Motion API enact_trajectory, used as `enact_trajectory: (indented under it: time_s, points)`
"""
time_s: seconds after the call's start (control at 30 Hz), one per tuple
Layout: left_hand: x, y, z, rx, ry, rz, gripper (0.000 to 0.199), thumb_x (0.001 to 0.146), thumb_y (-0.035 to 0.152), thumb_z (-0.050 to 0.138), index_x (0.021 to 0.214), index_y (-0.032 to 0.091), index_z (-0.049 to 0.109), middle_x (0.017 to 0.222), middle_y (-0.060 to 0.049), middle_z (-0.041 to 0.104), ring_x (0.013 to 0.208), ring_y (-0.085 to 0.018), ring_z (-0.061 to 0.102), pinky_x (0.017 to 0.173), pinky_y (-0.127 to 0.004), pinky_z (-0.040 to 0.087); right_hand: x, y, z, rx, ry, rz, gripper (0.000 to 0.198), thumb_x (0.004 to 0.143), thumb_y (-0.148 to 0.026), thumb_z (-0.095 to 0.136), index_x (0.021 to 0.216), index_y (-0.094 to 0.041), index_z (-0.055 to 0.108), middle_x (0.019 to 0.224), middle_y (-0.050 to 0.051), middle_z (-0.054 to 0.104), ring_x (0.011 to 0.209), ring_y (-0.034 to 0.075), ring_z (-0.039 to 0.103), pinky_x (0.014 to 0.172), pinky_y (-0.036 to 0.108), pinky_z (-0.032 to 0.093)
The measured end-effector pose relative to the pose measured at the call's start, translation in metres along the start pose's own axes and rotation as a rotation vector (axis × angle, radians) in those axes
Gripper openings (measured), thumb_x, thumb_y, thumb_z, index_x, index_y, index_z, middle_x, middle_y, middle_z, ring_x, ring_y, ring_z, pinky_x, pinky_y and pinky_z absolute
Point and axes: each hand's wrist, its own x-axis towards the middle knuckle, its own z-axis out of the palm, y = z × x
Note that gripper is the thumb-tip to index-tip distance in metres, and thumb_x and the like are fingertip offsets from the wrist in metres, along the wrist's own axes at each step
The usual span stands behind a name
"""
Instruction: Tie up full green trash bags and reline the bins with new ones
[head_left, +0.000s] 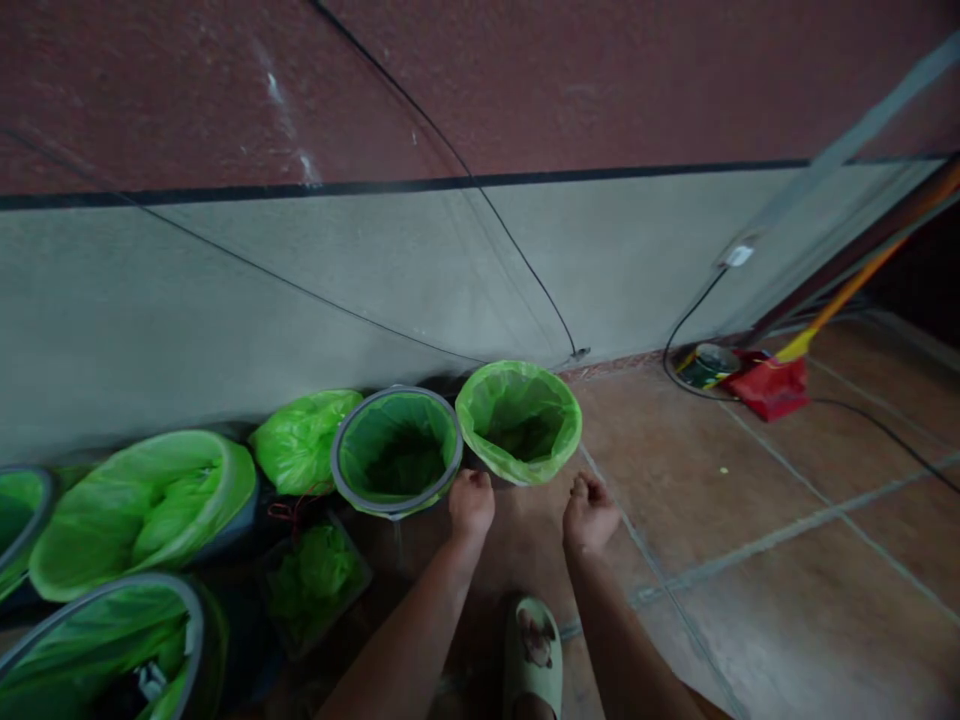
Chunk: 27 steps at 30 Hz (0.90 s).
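Note:
A round bin (517, 423) lined with a light green plastic bag stands by the wall, the liner folded over its rim. My left hand (472, 503) is closed, close to the bin's front left edge. Its fingertips are partly hidden, so whatever it may hold does not show. To the right of the bin, my right hand (590, 513) is closed too, a little away from the rim, with nothing visible in its fingers. Left of this bin is another lined bin (342, 457) with a grey rim ring. The bottoms of both bins look dark inside.
More green-lined bins (196, 592) crowd the left, with a puffed green bag (306, 438) and a box of green plastic (319, 575). A tin (705, 366), a red dustpan (772, 385) and a black cable (667, 350) lie at right. My slippered foot (534, 650) is below.

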Motion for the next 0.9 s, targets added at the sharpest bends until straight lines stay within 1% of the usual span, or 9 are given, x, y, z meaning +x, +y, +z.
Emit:
enact_trajectory:
  time_s: [0.07, 0.1, 0.2, 0.27, 0.37, 0.5, 0.7, 0.83, 0.9]
  points:
    - [-0.01, 0.003, -0.01, 0.231, 0.05, 0.298, 0.013, 0.087, 0.023, 0.051, 0.084, 0.022, 0.063, 0.088, -0.008, 0.067, 0.093, -0.023, 0.063, 0.087, -0.033, 0.047, -0.006, -0.004, -0.008, -0.13, -0.053, -0.216, 0.026, 0.081, -0.035, 0.052, 0.089, -0.017, 0.067, 0.093, 0.011, 0.07, 0.086, 0.023, 0.063, 0.08, 0.033, 0.049]
    - [-0.014, 0.005, -0.014, 0.341, 0.037, 0.466, 0.015, 0.087, 0.021, 0.049, 0.088, 0.022, 0.064, 0.092, -0.008, 0.067, 0.096, -0.023, 0.061, 0.091, -0.034, 0.045, -0.008, -0.006, -0.01, -0.181, -0.082, -0.309, 0.026, 0.082, -0.032, 0.049, 0.089, -0.016, 0.068, 0.096, 0.012, 0.069, 0.087, 0.023, 0.063, 0.082, 0.033, 0.048]
    - [-0.015, 0.016, -0.019, 0.606, -0.147, 0.867, 0.022, 0.087, 0.016, 0.046, 0.099, 0.021, 0.064, 0.107, -0.008, 0.064, 0.106, -0.023, 0.054, 0.099, -0.038, 0.04, -0.01, -0.01, -0.01, -0.312, -0.177, -0.567, 0.028, 0.085, -0.024, 0.042, 0.09, -0.016, 0.069, 0.101, 0.012, 0.066, 0.095, 0.022, 0.06, 0.086, 0.034, 0.047]
    - [-0.009, 0.023, -0.017, 0.755, -0.252, 1.001, 0.026, 0.088, 0.014, 0.044, 0.103, 0.02, 0.065, 0.114, -0.009, 0.063, 0.111, -0.024, 0.051, 0.104, -0.041, 0.036, -0.006, -0.01, -0.008, -0.383, -0.226, -0.691, 0.031, 0.086, -0.02, 0.04, 0.093, -0.016, 0.07, 0.106, 0.012, 0.064, 0.102, 0.023, 0.057, 0.09, 0.036, 0.046]
    - [0.005, 0.029, -0.013, 0.895, -0.286, 1.007, 0.03, 0.09, 0.013, 0.041, 0.108, 0.021, 0.064, 0.115, -0.009, 0.064, 0.113, -0.024, 0.05, 0.11, -0.046, 0.027, 0.001, -0.011, -0.004, -0.483, -0.303, -0.824, 0.034, 0.085, -0.014, 0.039, 0.099, -0.016, 0.07, 0.112, 0.011, 0.064, 0.108, 0.023, 0.052, 0.094, 0.036, 0.044]
    - [0.019, 0.029, -0.009, 0.989, -0.277, 0.948, 0.03, 0.09, 0.011, 0.039, 0.103, 0.021, 0.064, 0.103, -0.009, 0.067, 0.108, -0.024, 0.052, 0.113, -0.049, 0.019, 0.009, -0.012, 0.001, -0.626, -0.383, -0.926, 0.04, 0.08, -0.009, 0.042, 0.111, -0.015, 0.067, 0.118, 0.009, 0.064, 0.112, 0.025, 0.046, 0.099, 0.039, 0.04]
    - [0.026, 0.022, -0.009, 0.976, -0.266, 0.952, 0.028, 0.089, 0.009, 0.039, 0.096, 0.019, 0.065, 0.099, -0.011, 0.065, 0.107, -0.025, 0.052, 0.111, -0.046, 0.023, 0.011, -0.007, 0.011, -0.821, -0.397, -0.888, 0.045, 0.081, -0.009, 0.042, 0.12, -0.016, 0.062, 0.132, 0.012, 0.056, 0.113, 0.03, 0.047, 0.096, 0.042, 0.039]
    - [0.025, 0.021, -0.006, 0.992, -0.248, 0.95, 0.03, 0.09, 0.011, 0.037, 0.098, 0.017, 0.064, 0.1, -0.013, 0.065, 0.109, -0.027, 0.052, 0.11, -0.048, 0.025, 0.007, -0.008, 0.011, -0.834, -0.439, -0.854, 0.05, 0.081, -0.008, 0.039, 0.127, -0.014, 0.057, 0.139, 0.016, 0.048, 0.117, 0.03, 0.049, 0.095, 0.042, 0.041]
    - [0.022, 0.022, -0.005, 0.953, -0.239, 0.921, 0.031, 0.09, 0.01, 0.036, 0.103, 0.017, 0.064, 0.106, -0.013, 0.066, 0.114, -0.026, 0.051, 0.112, -0.049, 0.023, 0.004, -0.012, 0.006, -0.796, -0.418, -0.84, 0.055, 0.079, -0.007, 0.038, 0.13, -0.015, 0.054, 0.143, 0.015, 0.045, 0.121, 0.03, 0.048, 0.096, 0.043, 0.041]
